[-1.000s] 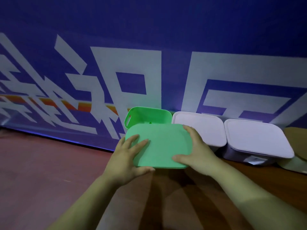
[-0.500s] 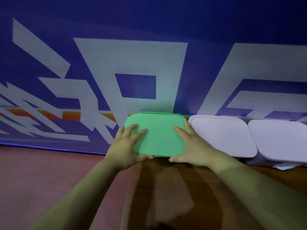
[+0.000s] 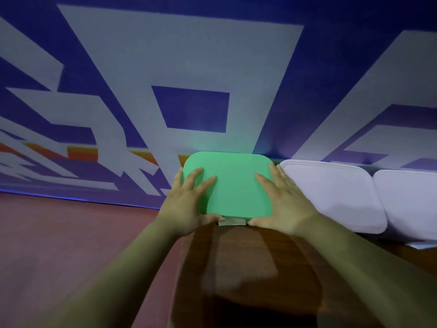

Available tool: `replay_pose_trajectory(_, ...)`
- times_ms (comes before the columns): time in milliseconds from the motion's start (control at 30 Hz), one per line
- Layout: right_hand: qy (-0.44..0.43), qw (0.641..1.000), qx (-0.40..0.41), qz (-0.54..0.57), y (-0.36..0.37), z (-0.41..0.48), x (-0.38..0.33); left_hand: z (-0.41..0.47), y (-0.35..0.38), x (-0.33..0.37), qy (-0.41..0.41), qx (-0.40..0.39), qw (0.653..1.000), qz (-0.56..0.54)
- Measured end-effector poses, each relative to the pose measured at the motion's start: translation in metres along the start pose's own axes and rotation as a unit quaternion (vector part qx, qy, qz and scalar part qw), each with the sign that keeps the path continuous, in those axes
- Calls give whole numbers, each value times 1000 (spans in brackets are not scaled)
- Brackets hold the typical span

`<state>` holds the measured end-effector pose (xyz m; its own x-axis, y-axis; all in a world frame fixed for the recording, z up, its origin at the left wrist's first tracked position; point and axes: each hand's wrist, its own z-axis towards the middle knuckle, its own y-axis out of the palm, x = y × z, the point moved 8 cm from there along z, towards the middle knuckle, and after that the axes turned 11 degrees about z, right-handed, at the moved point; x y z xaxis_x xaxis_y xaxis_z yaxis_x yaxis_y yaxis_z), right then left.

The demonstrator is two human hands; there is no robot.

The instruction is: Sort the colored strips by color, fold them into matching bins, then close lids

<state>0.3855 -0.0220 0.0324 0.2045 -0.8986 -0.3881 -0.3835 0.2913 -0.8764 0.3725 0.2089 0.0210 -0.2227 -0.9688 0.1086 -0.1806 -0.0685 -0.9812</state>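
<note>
The lid (image 3: 233, 185), held tilted in front of the open bin a second earlier, was laid flat over it, so its rim and handle were hidden. The left hand (image 3: 186, 204) and right hand (image 3: 283, 204) were brought further onto the top.
</note>
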Motion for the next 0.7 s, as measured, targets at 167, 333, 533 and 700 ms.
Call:
replay_pose_trajectory(167,8,999,-1,-48,7,0,5,3,4,0,-14,-8,1000,12)
replay_pose_trajectory(333,9,998,-8,-61,14,1,9,5,6,5,-40,-18,998,42)
replay_pose_trajectory(533,7,998,7,-66,14,-1,9,4,6,6,-33,-12,997,73)
replay_pose_trajectory(700,-4,999,-28,-46,7,-5,2,3,0,9,-48,-42,993,100)
